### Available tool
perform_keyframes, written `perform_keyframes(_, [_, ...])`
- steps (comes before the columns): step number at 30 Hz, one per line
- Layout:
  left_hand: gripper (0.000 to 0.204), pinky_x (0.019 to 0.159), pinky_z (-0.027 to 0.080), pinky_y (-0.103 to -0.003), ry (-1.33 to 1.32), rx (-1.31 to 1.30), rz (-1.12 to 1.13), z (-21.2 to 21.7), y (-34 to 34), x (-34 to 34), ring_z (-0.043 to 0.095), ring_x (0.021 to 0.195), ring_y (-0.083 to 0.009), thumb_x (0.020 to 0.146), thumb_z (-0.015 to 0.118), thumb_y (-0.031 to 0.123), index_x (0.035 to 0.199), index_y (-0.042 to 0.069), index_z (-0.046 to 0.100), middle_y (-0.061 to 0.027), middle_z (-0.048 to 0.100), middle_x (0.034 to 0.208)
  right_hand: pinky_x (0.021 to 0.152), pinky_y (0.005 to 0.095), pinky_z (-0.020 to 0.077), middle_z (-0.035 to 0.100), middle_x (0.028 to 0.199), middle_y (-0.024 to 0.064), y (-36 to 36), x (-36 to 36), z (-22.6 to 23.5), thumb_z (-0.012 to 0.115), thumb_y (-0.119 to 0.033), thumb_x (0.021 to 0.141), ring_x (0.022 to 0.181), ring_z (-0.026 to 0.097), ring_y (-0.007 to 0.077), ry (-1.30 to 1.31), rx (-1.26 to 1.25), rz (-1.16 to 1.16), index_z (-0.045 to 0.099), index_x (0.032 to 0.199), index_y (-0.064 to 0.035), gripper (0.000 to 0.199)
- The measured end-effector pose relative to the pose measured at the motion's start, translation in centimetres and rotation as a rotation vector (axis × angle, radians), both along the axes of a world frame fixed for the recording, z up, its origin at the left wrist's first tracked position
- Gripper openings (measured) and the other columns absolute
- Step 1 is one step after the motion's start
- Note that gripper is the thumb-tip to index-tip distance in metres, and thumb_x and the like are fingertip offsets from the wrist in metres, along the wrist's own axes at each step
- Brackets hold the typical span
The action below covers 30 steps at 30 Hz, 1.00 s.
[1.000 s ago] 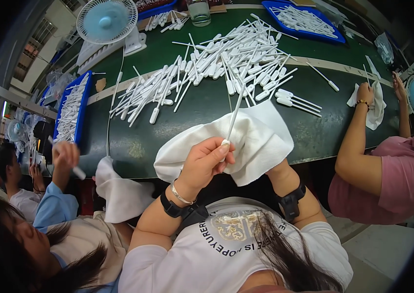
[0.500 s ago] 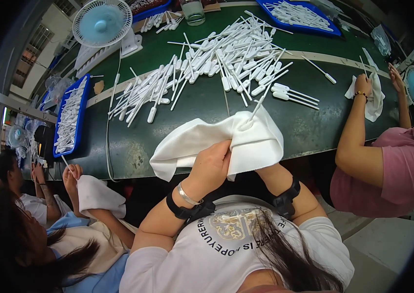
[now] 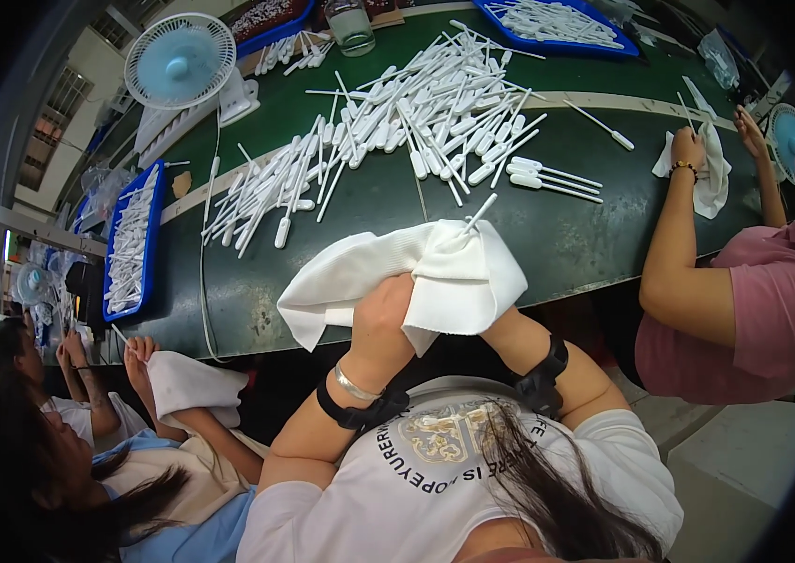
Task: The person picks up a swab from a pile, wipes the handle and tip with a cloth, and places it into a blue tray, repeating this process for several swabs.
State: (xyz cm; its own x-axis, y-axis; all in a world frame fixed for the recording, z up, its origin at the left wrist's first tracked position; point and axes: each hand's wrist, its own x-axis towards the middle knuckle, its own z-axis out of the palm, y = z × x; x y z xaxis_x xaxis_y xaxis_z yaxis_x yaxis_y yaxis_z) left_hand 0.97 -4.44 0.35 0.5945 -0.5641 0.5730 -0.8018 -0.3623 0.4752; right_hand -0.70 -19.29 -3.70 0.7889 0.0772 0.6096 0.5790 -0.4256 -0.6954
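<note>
Left hand (image 3: 380, 317) grips a white folded cloth (image 3: 397, 277); right hand hidden beneath—grip unclear—wrapping a thin white plastic stick (image 3: 477, 215) for wiping.

She wears a white short-sleeved T-shirt (image 3: 435, 488) with dark lettering curved in an arc across the chest and a pale gold crest printed inside it. The sleeves end above the elbows, leaving both forearms bare. On the left wrist sits a black strap band (image 3: 360, 413), and just above it, toward the hand, a thin silver bangle (image 3: 352, 385). The right wrist carries a matching black band (image 3: 547, 375), broad and chunky with a buckle-like block on it. Long dark hair (image 3: 557, 488) falls forward over the shirt front in loose strands.
</note>
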Motion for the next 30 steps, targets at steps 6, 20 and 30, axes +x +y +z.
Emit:
perform_keyframes(6, [0.022, 0.05, 0.043, -0.033, 0.017, 0.053, 0.102, 0.1, 1.2, -0.2, 0.053, 0.058, -0.0292, 0.067, 0.059, 0.004, 0.088, 0.001, 0.054, -0.012, 0.053, 0.068, 0.081, 0.0303, 0.0443, 0.052, 0.106, 0.0097, -2.5, 0.5, -0.8, 0.058, -0.018, 0.077, 0.094, 0.053, 0.0175, 0.229, 0.515, -0.049, 0.044, 0.112, -0.0042, 0.04])
perform_keyframes(20, [0.026, 0.037, 0.03, -0.016, 1.626, -0.45, -0.249, -0.1, 3.7, 0.9, 0.037, 0.04, -0.0069, 0.087, 0.041, 0.021, 0.084, -0.002, 0.054, -0.0049, 0.049, 0.055, 0.082, 0.0351, 0.0462, 0.049, 0.109, 0.0127, -4.6, -0.2, -0.9, 0.052, -0.019, 0.082, 0.095, 0.053, 0.0212, 0.189, 0.777, 0.047, 0.039, 0.116, -0.0024, 0.041])
perform_keyframes(30, [0.025, 0.038, 0.029, -0.016, 1.566, -0.515, -0.223, -0.2, 3.6, 1.0, 0.036, 0.042, -0.0055, 0.087, 0.042, 0.021, 0.085, -0.001, 0.054, -0.0034, 0.049, 0.055, 0.079, 0.0322, 0.0475, 0.051, 0.107, 0.0124, -4.2, -1.0, -0.8, 0.047, -0.018, 0.084, 0.093, 0.054, 0.0206, 0.404, 1.143, 0.227, 0.041, 0.113, -0.0006, 0.034])
